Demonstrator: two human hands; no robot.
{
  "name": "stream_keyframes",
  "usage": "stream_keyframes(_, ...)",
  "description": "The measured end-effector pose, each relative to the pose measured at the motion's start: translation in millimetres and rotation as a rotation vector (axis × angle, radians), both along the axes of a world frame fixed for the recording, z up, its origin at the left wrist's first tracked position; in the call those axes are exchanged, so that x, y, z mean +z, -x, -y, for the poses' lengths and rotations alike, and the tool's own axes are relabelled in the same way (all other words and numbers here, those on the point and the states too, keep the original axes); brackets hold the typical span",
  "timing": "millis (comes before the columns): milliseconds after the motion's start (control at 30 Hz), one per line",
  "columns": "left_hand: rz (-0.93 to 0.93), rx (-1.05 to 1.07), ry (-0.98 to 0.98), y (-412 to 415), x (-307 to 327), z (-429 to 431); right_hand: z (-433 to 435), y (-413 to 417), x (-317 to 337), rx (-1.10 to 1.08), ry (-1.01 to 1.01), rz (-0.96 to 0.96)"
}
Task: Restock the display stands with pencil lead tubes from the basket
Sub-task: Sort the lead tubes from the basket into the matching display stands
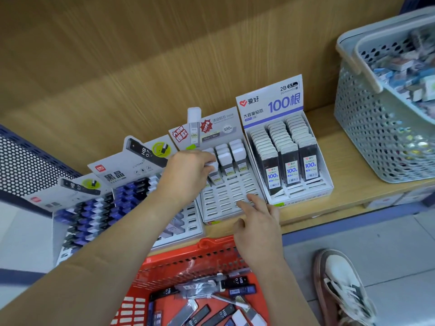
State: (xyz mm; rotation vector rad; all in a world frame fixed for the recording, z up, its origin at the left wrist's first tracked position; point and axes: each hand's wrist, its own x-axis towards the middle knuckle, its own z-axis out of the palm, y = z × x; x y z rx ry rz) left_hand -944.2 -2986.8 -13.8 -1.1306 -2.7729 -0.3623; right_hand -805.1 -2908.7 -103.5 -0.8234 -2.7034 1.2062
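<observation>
Where the wooden shelf (341, 161) runs across the view, four display stands sit side by side on it against the wood back panel. A grey perforated basket (367, 137) stands on the shelf at far right, well apart from the stands, full of small packaged items too blurred to name. The red basket (188, 262) is at bottom centre, below the shelf edge, with loose lead tubes (200, 288) lying flat in it: black HB 0.7 ones, a blue one and some white-capped ones.

Stands, left to right:
- first Deli HB 0.7 stand (77, 208): rows of blue, black and white tubes.
- second Deli HB 0.7 stand (131, 184): the same mix, with empty slots at the front and the left forearm crossing it.
- white-cap stand (226, 196): three short columns filled at the back only, front slots bare.
- 2B 0.7 "100" stand (270, 107): three columns that look full.

The left hand (188, 175) grips a white-capped tube (216, 178) at the left column of the white-cap stand, upright, fingers curled round its cap. The right hand (256, 222) holds nothing, fingers loosely spread, fingertips at that stand's front slots. Cannot tell if they touch.

A white and brown shoe (341, 283) is on the floor at lower right.
</observation>
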Motion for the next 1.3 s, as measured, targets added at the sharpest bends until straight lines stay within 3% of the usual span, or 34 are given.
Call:
stream_keyframes(267, -0.194, -0.049, -0.036, 10.1, -18.1, -3.0, -1.3, -1.1, -3.9, -0.003, 0.008, -0.016)
stream_keyframes(433, -0.179, -0.049, 0.102, 8.8, -19.5, -0.9, -2.7, -1.7, -5.4, -0.029, 0.019, -0.077)
stream_keyframes(533, -0.133, -0.010, -0.042, -16.6, -10.1, 14.1, -4.6, -5.5, -1.6, -0.090, 0.024, -0.224)
stream_keyframes(633, -0.095, 0.013, -0.197, -61.1, -6.6, 50.7, -9.9, -7.0, 10.6, -0.050, 0.187, -0.292)
stream_keyframes(733, -0.004, 0.030, -0.218, -107.3, -31.1, 100.1, -14.2, -6.6, 26.8, 0.141, 0.298, -0.188)
stream_keyframes(833, 0.208, 0.114, -0.051, -140.8, -80.6, 150.0, -9.0, -7.5, 31.5, 0.390, 0.265, -0.006)
stream_keyframes(1033, 0.551, 0.213, 0.346, -173.6, -165.9, 215.1, 35.7, -19.1, -16.3, 0.750, -0.011, 0.433)
stream_keyframes(1133, 0.657, 0.260, 0.456, -187.3, -199.2, 228.1, 59.0, -43.1, -74.7, 0.773, -0.098, 0.581)
stream_keyframes(1300, 0.659, 0.347, 0.478, -184.3, -232.4, 226.9, 74.7, -79.3, -132.2, 0.674, -0.223, 0.584)
